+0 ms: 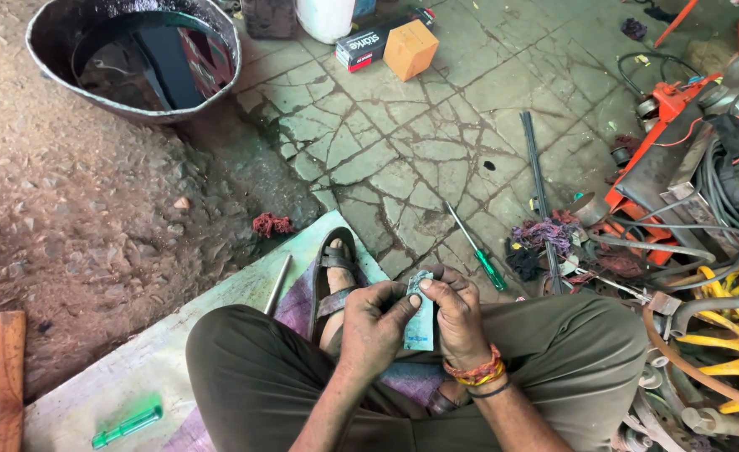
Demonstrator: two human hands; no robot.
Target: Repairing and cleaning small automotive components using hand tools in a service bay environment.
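While I sit cross-legged on the mat [135,360], both my hands meet over my lap around a small pale blue-green packet [420,322]. My left hand [375,325] is clenched on its left edge, thumb reaching across the front, and my right hand [456,316] pinches the top corner between thumb and fingers — so the packet is grasped from both sides, upright, just above my knees. Orange and yellow bangles [476,372] ring my right wrist. My sandal [333,280] pokes out just beyond my left hand, on the mat's purple patch.

On the cracked stone floor ahead lies a green-handled screwdriver [477,249], near my right hand but apart from it, and beside it a tangle of purple and dark rags [539,238]. A bundle of thin dark rods [537,172] runs away from me past the rags. Further right sits a heap of machine parts, with orange metal [667,109], black cables and yellow coiled wire [725,335].

At the far left stands a big metal tub [43,50] of dark water, on bare dirt. An orange box [410,48] and a dark carton [369,42] lie touching at the top. A second green tool [127,424] rests on the mat by my left knee, and a wooden handle [5,377] lies well apart on the dirt.
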